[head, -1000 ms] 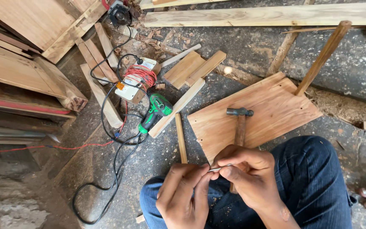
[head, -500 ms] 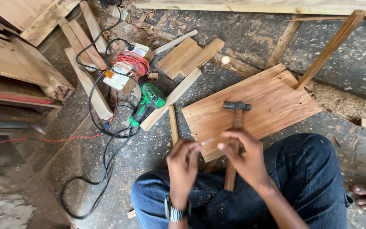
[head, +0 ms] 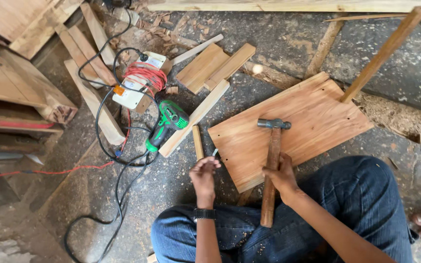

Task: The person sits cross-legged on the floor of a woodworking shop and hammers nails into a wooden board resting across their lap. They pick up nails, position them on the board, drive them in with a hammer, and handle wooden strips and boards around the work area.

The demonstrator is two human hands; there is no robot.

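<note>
The wooden-handled hammer (head: 271,165) is gripped mid-handle by the right hand (head: 281,176), its steel head laid on the plywood panel (head: 313,122) on the floor. A small nail (head: 215,152) is pinched in the left hand (head: 203,176), just beside the panel's edge. A green power drill (head: 168,124) is seen beside a white extension reel (head: 135,87) wound with red cord.

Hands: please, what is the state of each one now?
Left hand: fingers pinched shut, contents cannot be told.
Right hand: closed on the hammer handle.

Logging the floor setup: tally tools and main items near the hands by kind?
Hammer, under the right hand: 1
Green power tool: 1
Wooden panel: 1
White extension box with coiled red cord: 1
Short flat boards stacked beyond the panel: 2
Left hand pinches something too small to tell.
Total: 6
</note>
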